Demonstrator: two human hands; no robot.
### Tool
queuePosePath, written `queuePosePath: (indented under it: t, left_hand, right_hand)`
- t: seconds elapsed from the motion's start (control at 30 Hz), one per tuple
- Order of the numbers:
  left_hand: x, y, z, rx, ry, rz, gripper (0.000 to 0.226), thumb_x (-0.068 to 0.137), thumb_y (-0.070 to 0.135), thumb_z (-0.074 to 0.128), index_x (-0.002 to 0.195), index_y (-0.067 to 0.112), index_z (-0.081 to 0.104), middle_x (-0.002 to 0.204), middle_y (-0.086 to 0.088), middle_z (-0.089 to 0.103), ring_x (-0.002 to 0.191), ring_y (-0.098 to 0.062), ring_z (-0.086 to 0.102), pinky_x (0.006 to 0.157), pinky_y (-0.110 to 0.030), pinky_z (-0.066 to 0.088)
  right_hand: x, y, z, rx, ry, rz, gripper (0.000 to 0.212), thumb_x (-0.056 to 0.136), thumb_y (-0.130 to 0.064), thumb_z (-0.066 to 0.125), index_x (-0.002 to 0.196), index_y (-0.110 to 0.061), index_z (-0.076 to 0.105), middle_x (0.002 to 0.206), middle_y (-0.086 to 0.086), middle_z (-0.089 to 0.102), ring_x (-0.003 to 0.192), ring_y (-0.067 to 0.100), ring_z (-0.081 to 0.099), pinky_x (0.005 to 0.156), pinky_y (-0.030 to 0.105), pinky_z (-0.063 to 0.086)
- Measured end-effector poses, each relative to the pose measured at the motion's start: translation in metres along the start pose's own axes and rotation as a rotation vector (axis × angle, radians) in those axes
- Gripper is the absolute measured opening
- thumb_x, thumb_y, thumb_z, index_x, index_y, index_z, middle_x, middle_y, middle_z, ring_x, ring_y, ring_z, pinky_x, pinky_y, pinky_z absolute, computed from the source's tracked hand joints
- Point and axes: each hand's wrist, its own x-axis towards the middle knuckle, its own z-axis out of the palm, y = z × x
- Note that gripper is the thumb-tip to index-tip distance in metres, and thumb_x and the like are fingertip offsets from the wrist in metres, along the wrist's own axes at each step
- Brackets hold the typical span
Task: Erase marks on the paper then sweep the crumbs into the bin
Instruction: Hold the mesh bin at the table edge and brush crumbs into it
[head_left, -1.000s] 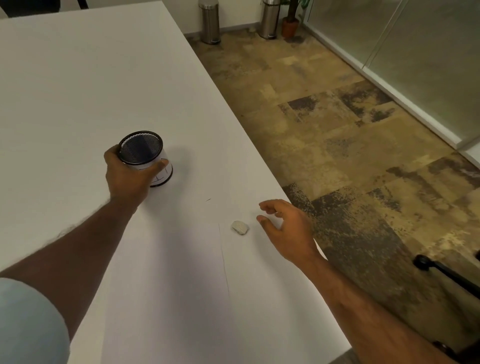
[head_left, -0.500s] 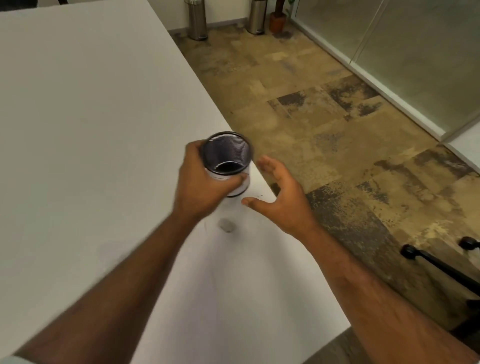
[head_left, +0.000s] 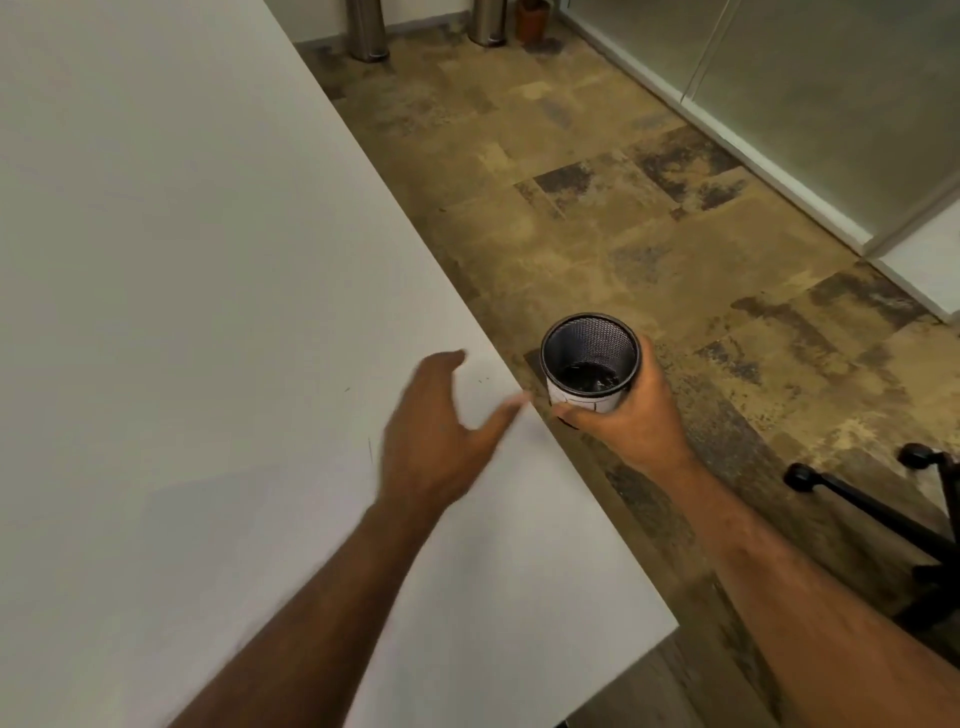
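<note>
My right hand (head_left: 631, 415) grips a small black mesh bin (head_left: 589, 358) with a white band, holding it upright just off the right edge of the white table (head_left: 156, 260), its rim about level with the tabletop. My left hand (head_left: 441, 431) is open, fingers spread and blurred by motion, flat over the white paper (head_left: 493, 545) close to the table edge and a short way left of the bin. A few dark crumbs (head_left: 483, 379) lie on the paper just beyond my left fingers. The eraser is not visible.
A faint pencil line (head_left: 370, 449) shows on the paper left of my left hand. Patterned brown floor lies to the right, with a black chair base (head_left: 872, 499) at lower right. Two metal bins (head_left: 366, 28) and a plant pot (head_left: 532, 23) stand far back.
The bin passed from my left hand to my right hand, which now holds it past the table edge. My left hand has let go and moved onto the paper. The eraser went out of sight.
</note>
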Motion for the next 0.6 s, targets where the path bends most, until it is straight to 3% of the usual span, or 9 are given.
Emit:
queuePosePath:
  t: [0.07,0.17,0.23,0.47,0.6]
  left_hand:
    - [-0.007,-0.029,-0.008,0.18,0.105,-0.083,0.082,0.083,0.071,0.052,0.141,0.013,0.047,0.147,-0.005,0.048,0.136,-0.022,0.043,0.109,-0.034,0.034]
    - [-0.004,-0.064,-0.016,0.432,0.029,-0.216,0.105,0.086,0.078,0.032,0.153,-0.001,0.016,0.163,-0.018,0.014,0.151,-0.029,0.011,0.122,-0.043,0.011]
    - [0.004,-0.078,-0.014,0.544,-0.034,-0.31,0.116,0.081,0.084,0.021,0.153,-0.004,0.0,0.163,-0.022,-0.003,0.152,-0.032,-0.004,0.123,-0.046,0.002]
    - [0.028,-0.049,0.022,0.581,-0.181,-0.325,0.121,0.078,0.088,0.017,0.151,-0.005,-0.01,0.162,-0.024,-0.013,0.151,-0.034,-0.011,0.123,-0.045,-0.002]
    - [0.019,-0.016,0.055,0.638,-0.237,-0.206,0.119,0.079,0.085,0.015,0.151,-0.006,-0.009,0.161,-0.026,-0.013,0.151,-0.034,-0.011,0.123,-0.045,-0.005]
  right_hand:
    - [-0.001,0.026,-0.009,-0.101,-0.021,0.031,0.09,0.056,-0.018,0.093,0.131,-0.018,0.044,0.124,-0.004,0.058,0.112,0.01,0.056,0.09,0.019,0.05]
    - [-0.002,0.059,-0.013,-0.177,-0.059,0.086,0.089,0.056,-0.013,0.092,0.131,-0.019,0.043,0.123,-0.003,0.058,0.112,0.015,0.057,0.091,0.033,0.051]
    - [-0.002,0.07,-0.008,-0.199,-0.08,0.1,0.09,0.054,-0.014,0.093,0.13,-0.018,0.044,0.12,-0.005,0.057,0.11,0.014,0.056,0.09,0.031,0.048]
    - [0.008,0.089,0.01,-0.241,-0.139,0.07,0.091,0.053,-0.024,0.093,0.13,-0.021,0.045,0.12,-0.007,0.058,0.107,0.011,0.057,0.082,0.025,0.047]
    - [0.013,0.092,0.011,-0.262,-0.165,0.075,0.092,0.051,-0.035,0.091,0.13,-0.025,0.044,0.121,-0.007,0.06,0.107,0.011,0.059,0.084,0.032,0.052]
